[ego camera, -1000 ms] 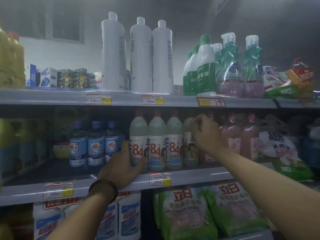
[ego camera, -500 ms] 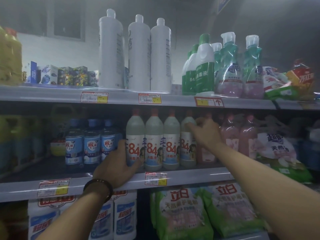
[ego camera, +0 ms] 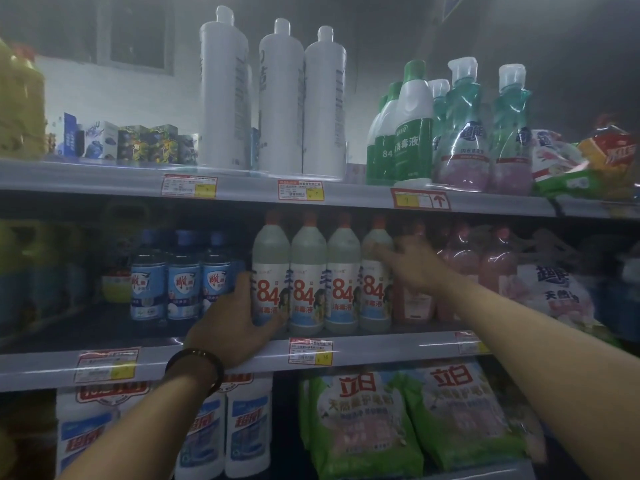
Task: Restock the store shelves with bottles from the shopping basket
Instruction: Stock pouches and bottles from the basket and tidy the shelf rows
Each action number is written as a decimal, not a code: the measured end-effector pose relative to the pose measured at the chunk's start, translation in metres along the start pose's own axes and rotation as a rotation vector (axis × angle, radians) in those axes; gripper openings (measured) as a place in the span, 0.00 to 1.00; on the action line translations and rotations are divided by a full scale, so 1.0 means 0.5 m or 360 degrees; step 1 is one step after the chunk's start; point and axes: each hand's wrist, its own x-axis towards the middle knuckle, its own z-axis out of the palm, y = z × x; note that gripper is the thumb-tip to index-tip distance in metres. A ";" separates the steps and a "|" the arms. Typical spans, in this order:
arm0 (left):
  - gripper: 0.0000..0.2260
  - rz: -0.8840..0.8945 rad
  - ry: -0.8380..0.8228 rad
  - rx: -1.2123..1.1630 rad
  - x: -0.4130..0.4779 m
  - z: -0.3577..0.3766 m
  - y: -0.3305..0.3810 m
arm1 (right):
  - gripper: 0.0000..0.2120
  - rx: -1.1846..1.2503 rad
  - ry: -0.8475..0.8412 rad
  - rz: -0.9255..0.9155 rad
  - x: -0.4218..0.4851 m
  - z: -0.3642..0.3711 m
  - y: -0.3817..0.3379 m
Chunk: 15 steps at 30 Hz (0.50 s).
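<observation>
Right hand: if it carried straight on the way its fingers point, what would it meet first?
The rightmost 84 bottle. The right hand points left at its shoulder; fingertips look on or just short of it, though blur hides contact.

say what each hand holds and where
Left hand grips leftmost 84 bottle by its lower body; right hand touches fourth 84 bottle at its shoulder, grip unclear.

84 bottles: milky translucent plastic, smooth, with glossy printed labels. Tall white bottles: opaque plastic, matt. Teal bottles: wrapped in crinkled, shiny clear film. Green bags: glossy, wrinkled plastic film. Shelf edge: smooth grey, faint sheen. Price tags: paper. Bracelet: dark, polished.
</observation>
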 end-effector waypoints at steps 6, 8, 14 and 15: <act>0.28 0.0009 -0.0002 0.0006 0.001 0.001 -0.003 | 0.27 0.0034 -0.0155 0.0056 -0.009 0.002 -0.010; 0.28 0.0010 -0.0003 0.0004 0.001 0.001 -0.003 | 0.20 0.0021 -0.0204 0.0024 -0.017 0.006 -0.001; 0.29 0.0010 -0.0007 0.0026 0.003 0.005 -0.006 | 0.15 0.0022 -0.0283 -0.0038 -0.015 0.010 0.033; 0.29 0.0004 -0.0006 0.0026 0.003 0.005 -0.005 | 0.15 0.0002 -0.0316 -0.0047 -0.015 0.004 0.030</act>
